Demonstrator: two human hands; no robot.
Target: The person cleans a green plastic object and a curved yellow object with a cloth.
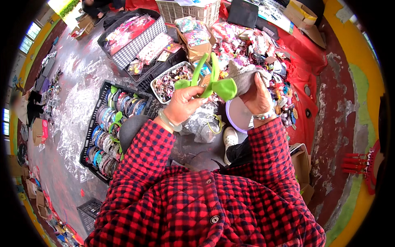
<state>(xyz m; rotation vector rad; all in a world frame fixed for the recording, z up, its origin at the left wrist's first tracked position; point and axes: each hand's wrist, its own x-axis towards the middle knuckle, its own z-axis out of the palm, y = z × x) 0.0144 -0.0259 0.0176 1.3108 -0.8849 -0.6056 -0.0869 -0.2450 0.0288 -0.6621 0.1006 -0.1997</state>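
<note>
My left hand (184, 106) is closed in a pinch on a bright green headband (214, 74). Two green uprights rise from it, and leaf-like green pieces stick out at its sides. Across from it, my right hand (259, 96) grips a grey cloth piece (242, 81) with a pointed tip, its fingers partly hidden behind the cloth. One green leaf overlaps the edge of the grey cloth; whether they are joined I cannot tell. Below the hands are a clear plastic bag (201, 125) and a round purple-rimmed tub (228, 110).
A black crate (91, 131) full of headbands stands at my left. Ahead is a white basket (154, 88) of hair ties, beside a houndstooth-patterned box (142, 43) of packets. Loose accessories (284, 96) cover a red sheet (302, 61) at the right. Plastic wrapping (76, 111) litters the floor.
</note>
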